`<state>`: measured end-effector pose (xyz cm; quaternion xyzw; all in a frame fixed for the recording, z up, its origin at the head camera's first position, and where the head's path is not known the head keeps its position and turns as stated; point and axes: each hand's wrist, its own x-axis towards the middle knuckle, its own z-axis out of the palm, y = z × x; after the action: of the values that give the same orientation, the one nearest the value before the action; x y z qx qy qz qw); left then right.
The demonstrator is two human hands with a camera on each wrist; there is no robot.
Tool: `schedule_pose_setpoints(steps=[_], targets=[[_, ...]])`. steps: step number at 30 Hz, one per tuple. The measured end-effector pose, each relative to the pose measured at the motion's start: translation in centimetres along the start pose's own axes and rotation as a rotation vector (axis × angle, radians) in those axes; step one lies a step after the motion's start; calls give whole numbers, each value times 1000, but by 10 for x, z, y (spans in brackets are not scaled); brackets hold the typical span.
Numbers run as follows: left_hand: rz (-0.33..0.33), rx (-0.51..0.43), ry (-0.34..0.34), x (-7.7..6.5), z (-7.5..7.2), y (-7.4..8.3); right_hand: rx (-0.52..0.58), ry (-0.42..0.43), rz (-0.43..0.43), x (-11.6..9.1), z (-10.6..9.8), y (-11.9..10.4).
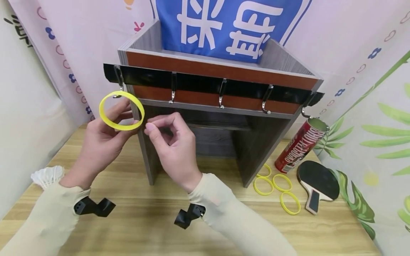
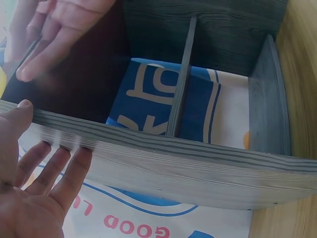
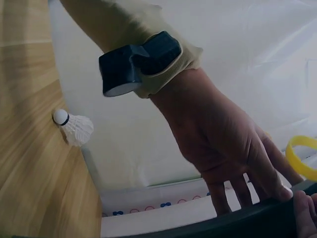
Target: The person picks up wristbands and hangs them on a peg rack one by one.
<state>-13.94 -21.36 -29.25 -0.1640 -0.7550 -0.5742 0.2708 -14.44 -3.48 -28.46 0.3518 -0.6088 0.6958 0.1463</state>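
A yellow ring (image 1: 139, 105) hangs at the leftmost hook (image 1: 119, 76) of the black hook rail (image 1: 198, 82), in front of the left hand. That rail crosses the front of a grey wooden shelf (image 1: 148, 153). My left hand (image 1: 104, 137) holds the shelf's left side panel, thumb at the front edge and fingers against the outer face, as the left wrist view shows. Just right of the ring is my right hand (image 1: 176, 149), its fingers loosely bent, thumb and forefinger close together. Nothing shows between them. The right wrist view catches only its fingertips (image 3: 303, 213).
Several yellow rings (image 1: 290, 202) lie on the table at the right. Beside them are a black table tennis bat (image 1: 318, 179) and a red tube (image 1: 299, 145), which stands tilted in view. A white shuttlecock (image 1: 48, 176) lies at the left by the wall.
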Motion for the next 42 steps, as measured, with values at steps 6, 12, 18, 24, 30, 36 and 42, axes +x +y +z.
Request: schedule_pose_setpoints(steps=[6, 12, 18, 24, 30, 36, 42], targets=[[-11, 48, 1, -1, -2, 0, -17, -56, -2, -9, -21, 5], [-28, 33, -6, -1, -4, 0, -107, -108, -22, -20, -51, 5], [-29, -34, -20, 0, -4, -3, -236, -165, 3, -36, -86, 3], [-42, -81, -21, 0, -4, -4, -355, -237, -32, -63, -125, 4], [-62, -81, -26, -1, -5, -3, -398, -161, -25, -101, -179, 15], [-52, -115, -24, 0, -3, -3, -626, -41, 102, -134, -234, 10], [-46, -122, -11, 0, -3, -3, -981, 7, 299, -150, -285, 2]])
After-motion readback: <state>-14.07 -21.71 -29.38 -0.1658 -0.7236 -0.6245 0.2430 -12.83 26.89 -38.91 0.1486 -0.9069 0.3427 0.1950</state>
